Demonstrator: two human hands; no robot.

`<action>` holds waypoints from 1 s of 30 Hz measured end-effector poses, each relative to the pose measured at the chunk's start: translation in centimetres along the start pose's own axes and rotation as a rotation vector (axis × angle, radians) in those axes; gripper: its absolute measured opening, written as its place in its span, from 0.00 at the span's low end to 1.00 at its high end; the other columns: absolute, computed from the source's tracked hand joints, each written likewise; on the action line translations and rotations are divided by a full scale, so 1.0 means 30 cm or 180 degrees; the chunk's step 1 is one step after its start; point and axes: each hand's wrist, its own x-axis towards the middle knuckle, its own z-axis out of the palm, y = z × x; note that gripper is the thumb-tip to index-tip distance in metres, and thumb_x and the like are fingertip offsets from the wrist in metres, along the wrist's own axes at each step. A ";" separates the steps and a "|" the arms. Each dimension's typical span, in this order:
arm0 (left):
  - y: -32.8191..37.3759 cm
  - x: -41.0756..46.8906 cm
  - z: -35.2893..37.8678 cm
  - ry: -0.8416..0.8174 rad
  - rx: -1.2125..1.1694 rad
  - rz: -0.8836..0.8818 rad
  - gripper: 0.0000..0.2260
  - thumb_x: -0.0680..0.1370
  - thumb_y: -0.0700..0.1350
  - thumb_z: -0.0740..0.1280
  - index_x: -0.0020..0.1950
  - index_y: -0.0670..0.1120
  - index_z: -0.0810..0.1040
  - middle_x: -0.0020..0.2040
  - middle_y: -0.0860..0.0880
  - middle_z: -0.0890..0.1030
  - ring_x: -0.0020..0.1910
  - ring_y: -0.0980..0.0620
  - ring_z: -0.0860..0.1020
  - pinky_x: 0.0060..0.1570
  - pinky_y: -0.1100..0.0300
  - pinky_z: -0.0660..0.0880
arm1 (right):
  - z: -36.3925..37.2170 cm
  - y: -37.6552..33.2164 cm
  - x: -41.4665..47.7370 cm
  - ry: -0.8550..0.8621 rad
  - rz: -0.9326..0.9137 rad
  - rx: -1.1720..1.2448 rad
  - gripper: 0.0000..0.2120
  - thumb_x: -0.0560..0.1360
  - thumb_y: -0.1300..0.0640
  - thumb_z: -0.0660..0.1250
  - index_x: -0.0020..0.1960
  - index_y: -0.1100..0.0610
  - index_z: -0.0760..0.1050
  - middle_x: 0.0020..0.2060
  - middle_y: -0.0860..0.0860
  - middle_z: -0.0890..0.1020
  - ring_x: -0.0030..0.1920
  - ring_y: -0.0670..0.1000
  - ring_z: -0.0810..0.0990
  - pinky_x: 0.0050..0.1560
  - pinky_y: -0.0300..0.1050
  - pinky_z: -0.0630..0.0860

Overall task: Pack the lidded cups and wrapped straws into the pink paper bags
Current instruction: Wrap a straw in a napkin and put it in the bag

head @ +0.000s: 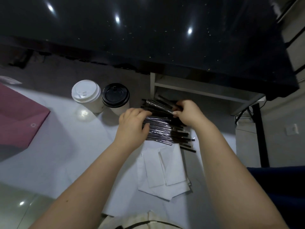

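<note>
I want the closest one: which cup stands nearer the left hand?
The black-lidded cup, just beyond the left hand; the white-lidded cup stands farther away.

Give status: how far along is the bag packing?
Nothing looks packed: the white-lidded cup and black-lidded cup stand outside the pink bag. In hand: the left hand holds the straw pile and the right hand pinches straws from it. Left: everything into the bags.

No readable text, labels or numbers anywhere.
</note>
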 end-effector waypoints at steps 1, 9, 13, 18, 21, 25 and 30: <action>0.004 -0.012 -0.006 0.0025 -0.0014 0.0000 0.16 0.74 0.43 0.69 0.62 0.49 0.79 0.58 0.50 0.78 0.63 0.46 0.70 0.61 0.50 0.64 | 0.006 0.002 -0.015 -0.0018 -0.0041 0.0106 0.04 0.75 0.61 0.69 0.50 0.55 0.78 0.39 0.49 0.83 0.42 0.48 0.80 0.39 0.39 0.72; 0.007 -0.095 -0.032 0.0104 0.0121 -0.0122 0.16 0.74 0.43 0.68 0.62 0.49 0.79 0.59 0.50 0.78 0.62 0.45 0.71 0.61 0.49 0.65 | 0.064 0.018 -0.016 0.0175 0.0258 0.0216 0.07 0.70 0.59 0.75 0.46 0.56 0.80 0.39 0.50 0.81 0.44 0.53 0.79 0.44 0.43 0.71; 0.014 -0.109 -0.030 0.0205 0.0115 -0.0130 0.16 0.74 0.42 0.68 0.61 0.48 0.79 0.58 0.49 0.79 0.61 0.44 0.72 0.61 0.49 0.66 | 0.071 0.006 0.007 0.0125 0.0356 0.0109 0.10 0.67 0.58 0.78 0.40 0.54 0.77 0.36 0.50 0.80 0.39 0.51 0.79 0.39 0.43 0.70; 0.021 -0.088 -0.016 0.0109 0.0311 -0.0218 0.17 0.75 0.44 0.66 0.64 0.50 0.77 0.60 0.50 0.77 0.63 0.46 0.70 0.61 0.51 0.62 | 0.082 0.012 0.010 0.0134 0.0290 0.0265 0.12 0.65 0.55 0.80 0.38 0.53 0.77 0.35 0.48 0.80 0.37 0.47 0.78 0.34 0.41 0.69; 0.033 -0.070 -0.004 0.0039 0.0456 -0.0201 0.18 0.76 0.45 0.64 0.66 0.51 0.75 0.61 0.51 0.76 0.65 0.47 0.68 0.62 0.52 0.60 | 0.087 0.022 0.001 0.0333 0.0158 0.0274 0.09 0.68 0.52 0.77 0.41 0.53 0.78 0.36 0.50 0.81 0.39 0.51 0.79 0.40 0.44 0.72; 0.054 -0.061 -0.004 0.0014 0.0534 -0.0138 0.19 0.75 0.46 0.63 0.66 0.51 0.74 0.62 0.51 0.76 0.65 0.47 0.67 0.62 0.51 0.60 | 0.072 0.017 -0.042 0.0634 -0.0144 0.0172 0.05 0.73 0.50 0.73 0.44 0.51 0.80 0.34 0.49 0.80 0.39 0.52 0.79 0.39 0.44 0.72; 0.041 -0.083 -0.057 0.0119 0.0547 -0.0104 0.18 0.76 0.48 0.63 0.67 0.52 0.73 0.62 0.52 0.75 0.65 0.47 0.67 0.63 0.51 0.59 | 0.070 -0.035 -0.139 0.0530 -0.0451 0.0021 0.11 0.74 0.51 0.70 0.36 0.53 0.74 0.29 0.49 0.78 0.33 0.51 0.76 0.34 0.44 0.69</action>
